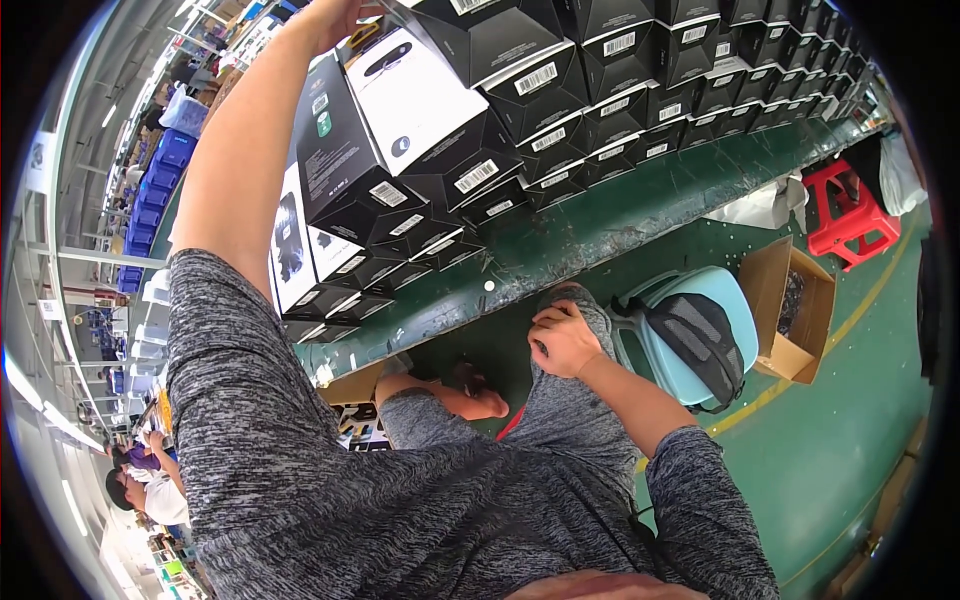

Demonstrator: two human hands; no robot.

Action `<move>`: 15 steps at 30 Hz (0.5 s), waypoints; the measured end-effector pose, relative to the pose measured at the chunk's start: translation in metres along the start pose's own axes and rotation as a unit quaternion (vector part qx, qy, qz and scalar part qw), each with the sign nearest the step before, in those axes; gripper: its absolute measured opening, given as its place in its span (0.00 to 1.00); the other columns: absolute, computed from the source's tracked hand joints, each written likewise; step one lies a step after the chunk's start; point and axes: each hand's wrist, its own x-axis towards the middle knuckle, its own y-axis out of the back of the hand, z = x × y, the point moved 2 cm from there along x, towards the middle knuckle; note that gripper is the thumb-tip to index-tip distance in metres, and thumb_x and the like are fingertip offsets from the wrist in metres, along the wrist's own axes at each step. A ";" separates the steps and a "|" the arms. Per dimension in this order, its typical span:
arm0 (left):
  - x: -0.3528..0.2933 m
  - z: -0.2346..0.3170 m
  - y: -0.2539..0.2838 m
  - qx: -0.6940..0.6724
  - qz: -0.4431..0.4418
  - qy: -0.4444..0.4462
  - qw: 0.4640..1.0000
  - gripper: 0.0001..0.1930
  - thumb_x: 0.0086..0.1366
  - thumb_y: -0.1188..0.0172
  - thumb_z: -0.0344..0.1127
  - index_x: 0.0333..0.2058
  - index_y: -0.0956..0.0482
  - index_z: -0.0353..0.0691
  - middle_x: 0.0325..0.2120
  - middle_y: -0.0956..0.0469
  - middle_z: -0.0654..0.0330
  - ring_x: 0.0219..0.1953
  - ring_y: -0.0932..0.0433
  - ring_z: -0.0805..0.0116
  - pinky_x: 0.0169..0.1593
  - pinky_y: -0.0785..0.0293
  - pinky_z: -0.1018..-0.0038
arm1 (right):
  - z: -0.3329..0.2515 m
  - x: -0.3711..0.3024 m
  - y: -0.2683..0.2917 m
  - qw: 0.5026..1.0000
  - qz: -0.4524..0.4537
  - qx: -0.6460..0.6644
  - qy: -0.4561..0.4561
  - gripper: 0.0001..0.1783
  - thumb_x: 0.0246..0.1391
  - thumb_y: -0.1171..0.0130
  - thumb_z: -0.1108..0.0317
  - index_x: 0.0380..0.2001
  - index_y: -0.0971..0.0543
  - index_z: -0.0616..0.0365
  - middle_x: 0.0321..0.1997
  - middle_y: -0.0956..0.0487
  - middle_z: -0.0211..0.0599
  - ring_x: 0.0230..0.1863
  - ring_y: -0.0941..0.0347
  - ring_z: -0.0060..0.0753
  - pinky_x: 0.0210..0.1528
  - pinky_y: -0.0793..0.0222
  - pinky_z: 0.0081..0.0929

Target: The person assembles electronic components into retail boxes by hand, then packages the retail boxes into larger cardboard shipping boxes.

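Observation:
My left hand reaches up to the top of the stacked boxes, and its fingers are mostly cut off by the picture's upper edge. Close beside it lies a small yellow-and-black looped thing. Just below are a white-topped box and a black box, both part of a stack on the green workbench. Lower down, my right hand rests on my raised knee in grey shorts. Its fingers are curled in, with a dark spot between them and the thumb; whether that is an object I cannot make out.
More black boxes with barcode labels run along the bench to the right. On the green floor stand a light-blue seat with a dark mesh bag, an open cardboard box and a red stool. Two people are at the far left.

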 end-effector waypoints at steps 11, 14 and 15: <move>0.035 -0.023 -0.052 0.261 0.354 0.096 0.893 0.49 0.65 0.58 0.80 0.70 0.37 0.47 0.68 0.34 0.49 0.66 0.33 0.49 0.67 0.41 0.46 | 0.012 -0.015 0.001 0.999 -0.003 -0.014 -0.037 0.05 0.47 0.37 0.64 0.26 0.15 0.51 0.39 0.16 0.35 0.51 0.22 0.34 0.64 0.37 0.43; 0.023 -0.017 -0.054 0.260 0.379 0.068 0.886 0.50 0.64 0.58 0.80 0.70 0.37 0.44 0.67 0.33 0.47 0.66 0.33 0.50 0.67 0.41 0.46 | 0.010 -0.013 0.001 0.999 -0.003 -0.017 -0.032 0.05 0.46 0.36 0.64 0.26 0.15 0.50 0.38 0.16 0.33 0.51 0.23 0.34 0.63 0.36 0.43; 0.008 -0.009 -0.052 0.262 0.384 0.068 0.883 0.50 0.64 0.58 0.80 0.70 0.37 0.44 0.67 0.33 0.47 0.66 0.33 0.50 0.67 0.41 0.46 | 0.010 -0.012 0.001 0.999 0.000 -0.015 -0.032 0.05 0.46 0.36 0.64 0.26 0.16 0.50 0.37 0.16 0.32 0.51 0.23 0.34 0.63 0.36 0.43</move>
